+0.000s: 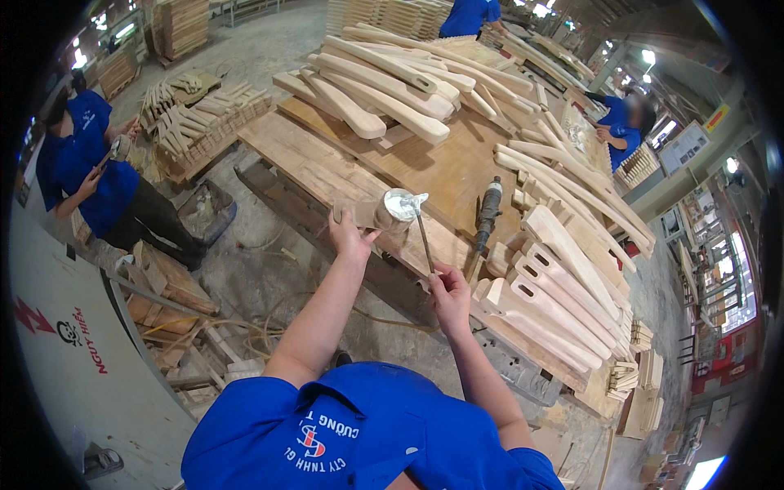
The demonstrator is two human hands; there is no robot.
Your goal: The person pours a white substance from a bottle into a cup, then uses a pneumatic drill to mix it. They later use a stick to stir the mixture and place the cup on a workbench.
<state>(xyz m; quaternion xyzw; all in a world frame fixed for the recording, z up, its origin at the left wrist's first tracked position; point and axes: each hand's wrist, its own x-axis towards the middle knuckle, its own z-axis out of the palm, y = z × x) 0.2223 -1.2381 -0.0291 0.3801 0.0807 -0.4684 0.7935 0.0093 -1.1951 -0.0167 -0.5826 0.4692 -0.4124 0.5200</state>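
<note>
Slanting toward the cup (397, 219): a thin stick (425, 242)

Its tip is meeting white paste (401, 201), ahead-left of the right hand (451, 296), which is pinching its lower end. The left hand (351, 237), nearer the cup, is gripping a flat tan piece (356, 213) beside it.

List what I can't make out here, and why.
In the head view:
Inner bottom of the cup: hidden by white paste.
Tip of the stick: coated in that paste.
Underside of the flat piece: faces away, in the left hand.
Top co-worker's head: cut off by the upper edge.
</note>
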